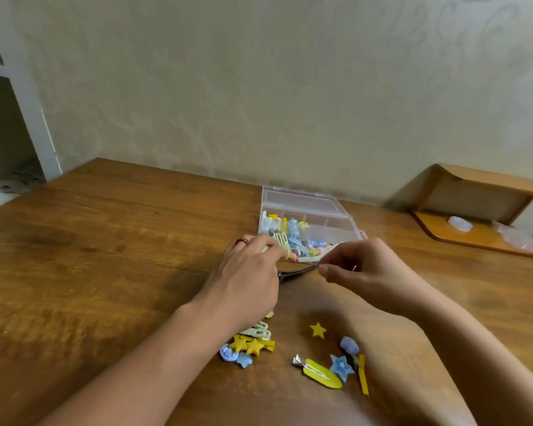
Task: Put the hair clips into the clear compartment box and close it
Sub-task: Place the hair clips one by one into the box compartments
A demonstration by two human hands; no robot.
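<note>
Both hands meet over the wooden table (111, 247) just in front of the clear compartment box (308, 216), which sits at twelve o'clock from them with its lid laid open behind, likely so clips can drop straight in. The left hand (246, 272) is curled, its fingers at the box's near edge, and a dark hair clip (296, 273) runs from under it to the right hand (360, 269), which pinches the clip's tip between thumb and forefinger. The near compartments already hold many small coloured clips. At six o'clock loose clips wait: a lone yellow star (317, 329), a yellow-green snap clip (320, 373), a blue star (341, 367), and a heap with two more yellow stars (246, 345)
</note>
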